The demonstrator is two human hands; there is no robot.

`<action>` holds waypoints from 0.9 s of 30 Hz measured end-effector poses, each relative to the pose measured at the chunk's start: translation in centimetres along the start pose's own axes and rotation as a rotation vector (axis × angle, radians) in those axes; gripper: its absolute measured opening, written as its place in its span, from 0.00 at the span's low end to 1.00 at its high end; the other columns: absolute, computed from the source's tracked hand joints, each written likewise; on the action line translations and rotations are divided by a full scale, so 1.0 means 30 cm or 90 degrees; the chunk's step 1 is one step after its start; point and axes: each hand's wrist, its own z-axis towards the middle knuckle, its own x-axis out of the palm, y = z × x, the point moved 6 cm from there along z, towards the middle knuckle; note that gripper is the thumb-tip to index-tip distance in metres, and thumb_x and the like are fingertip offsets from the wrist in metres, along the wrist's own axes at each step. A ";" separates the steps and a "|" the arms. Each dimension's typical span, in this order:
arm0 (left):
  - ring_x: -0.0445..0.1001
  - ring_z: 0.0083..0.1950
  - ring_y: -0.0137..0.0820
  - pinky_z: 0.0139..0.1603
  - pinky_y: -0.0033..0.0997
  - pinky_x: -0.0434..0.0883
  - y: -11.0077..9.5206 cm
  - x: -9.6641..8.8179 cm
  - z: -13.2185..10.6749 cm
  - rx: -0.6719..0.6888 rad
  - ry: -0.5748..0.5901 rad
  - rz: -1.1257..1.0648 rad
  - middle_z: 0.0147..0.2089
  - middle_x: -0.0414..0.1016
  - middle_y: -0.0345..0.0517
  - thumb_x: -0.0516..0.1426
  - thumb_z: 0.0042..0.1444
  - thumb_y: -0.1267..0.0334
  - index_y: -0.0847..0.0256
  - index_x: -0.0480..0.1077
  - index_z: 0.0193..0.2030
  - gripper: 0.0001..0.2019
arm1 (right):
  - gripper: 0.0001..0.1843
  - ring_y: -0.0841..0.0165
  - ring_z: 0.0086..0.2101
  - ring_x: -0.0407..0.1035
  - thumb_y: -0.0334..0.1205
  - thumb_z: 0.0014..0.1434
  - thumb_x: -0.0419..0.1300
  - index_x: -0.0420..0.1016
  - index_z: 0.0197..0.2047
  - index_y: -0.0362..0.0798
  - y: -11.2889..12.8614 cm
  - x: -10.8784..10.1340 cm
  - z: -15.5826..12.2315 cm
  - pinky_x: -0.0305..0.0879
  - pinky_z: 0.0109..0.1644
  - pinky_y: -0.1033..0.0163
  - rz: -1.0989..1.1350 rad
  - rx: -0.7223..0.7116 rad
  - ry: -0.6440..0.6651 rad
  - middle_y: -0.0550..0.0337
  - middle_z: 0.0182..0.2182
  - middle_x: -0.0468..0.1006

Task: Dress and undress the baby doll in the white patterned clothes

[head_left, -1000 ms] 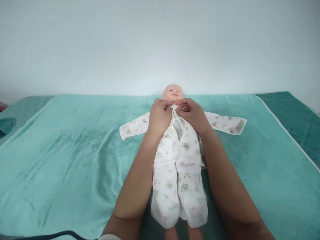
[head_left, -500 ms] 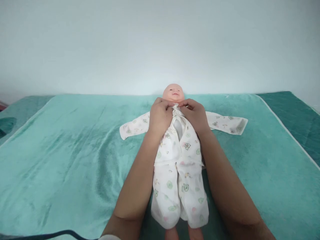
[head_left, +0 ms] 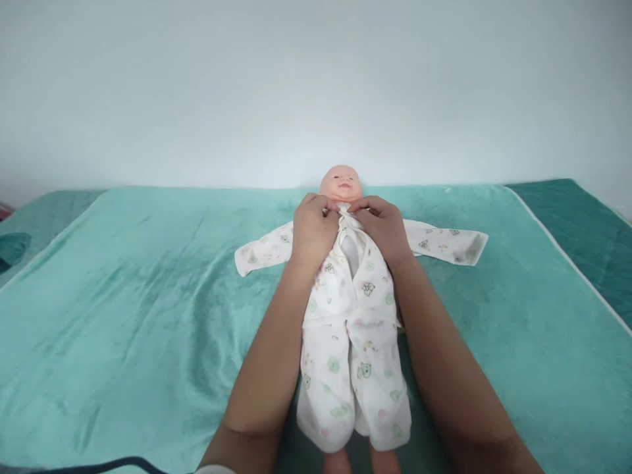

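A baby doll (head_left: 340, 179) lies on its back, feet towards me, dressed in a white printed baby top (head_left: 369, 276) and matching pants (head_left: 330, 382). Its sleeves stretch out to both sides. At the neckline my left hand (head_left: 316, 225) pinches one edge of the top, fingers closed. My right hand (head_left: 382, 227) pinches the other edge, close beside it. Below the hands the front of the top gapes, and a pale grey patch shows inside. The fingertips partly cover the cloth they hold.
Under the doll is a light green plush blanket (head_left: 123, 296) with a pale border. Darker green quilted cloth (head_left: 577, 224) shows at the right. A white wall (head_left: 316, 85) rises behind. A dark cable (head_left: 118, 462) runs along the bottom left edge.
Almost nothing differs. Both hands stay at the neckline with small finger shifts, and the whole view has slid very slightly.
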 end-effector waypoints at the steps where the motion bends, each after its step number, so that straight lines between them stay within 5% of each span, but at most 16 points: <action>1: 0.73 0.40 0.30 0.45 0.32 0.71 0.000 0.001 0.001 0.000 0.001 -0.005 0.38 0.75 0.43 0.55 0.54 0.78 0.60 0.75 0.29 0.11 | 0.09 0.68 0.35 0.70 0.38 0.53 0.58 0.81 0.32 0.50 -0.001 0.000 0.000 0.66 0.46 0.60 0.002 0.004 0.001 0.62 0.37 0.82; 13: 0.77 0.49 0.32 0.54 0.33 0.71 0.012 -0.029 -0.067 0.025 0.006 -0.080 0.45 0.79 0.45 0.53 0.59 0.74 0.59 0.80 0.39 0.14 | 0.12 0.63 0.48 0.72 0.41 0.61 0.58 0.82 0.42 0.52 0.049 -0.027 -0.101 0.67 0.52 0.56 -0.055 -0.115 0.042 0.56 0.47 0.79; 18: 0.75 0.41 0.30 0.47 0.31 0.71 0.001 -0.060 -0.148 0.024 -0.005 -0.121 0.43 0.79 0.44 0.56 0.62 0.68 0.58 0.79 0.42 0.10 | 0.10 0.65 0.39 0.69 0.46 0.60 0.62 0.78 0.41 0.51 0.080 -0.058 -0.234 0.67 0.46 0.57 -0.137 -0.124 -0.102 0.56 0.41 0.77; 23: 0.70 0.35 0.28 0.41 0.31 0.68 -0.009 -0.061 -0.201 0.054 0.037 -0.114 0.37 0.74 0.41 0.60 0.62 0.63 0.57 0.79 0.43 0.07 | 0.12 0.65 0.38 0.67 0.49 0.59 0.64 0.74 0.41 0.50 0.097 -0.041 -0.300 0.65 0.46 0.57 -0.224 -0.151 -0.087 0.57 0.40 0.75; 27: 0.67 0.33 0.27 0.37 0.29 0.67 0.018 -0.054 -0.189 -0.012 0.058 -0.125 0.36 0.73 0.39 0.62 0.59 0.63 0.56 0.78 0.41 0.05 | 0.07 0.67 0.33 0.65 0.44 0.60 0.61 0.72 0.36 0.49 0.112 -0.030 -0.265 0.62 0.41 0.59 -0.265 -0.139 -0.077 0.61 0.33 0.73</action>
